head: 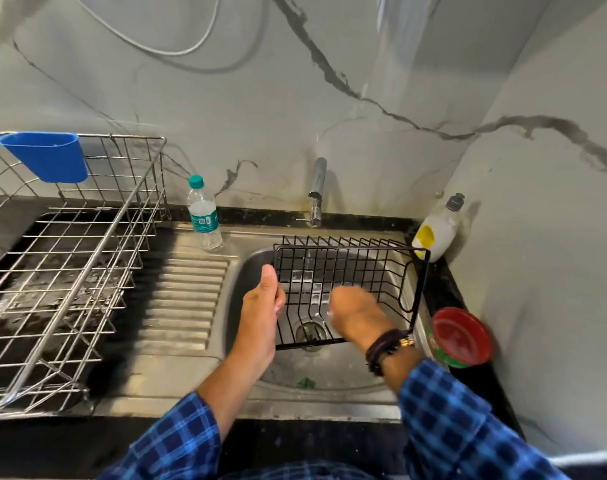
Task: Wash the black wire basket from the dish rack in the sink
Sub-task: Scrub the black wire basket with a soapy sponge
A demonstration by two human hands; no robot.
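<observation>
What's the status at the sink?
Left hand grips basket edge. Right hand inside it, blurred, grip unclear. Basket over the sink. Nothing in the way.

**Blurred hand, cropped rack**

The right hand (pixel 355 315) is motion-blurred inside the black wire basket (pixel 347 271), its fingers indistinct. The steel dish rack (pixel 70 271) runs off the left edge. Labels on the water bottle (pixel 204 216) and red-lidded tub (pixel 461 337) are unreadable.
</observation>
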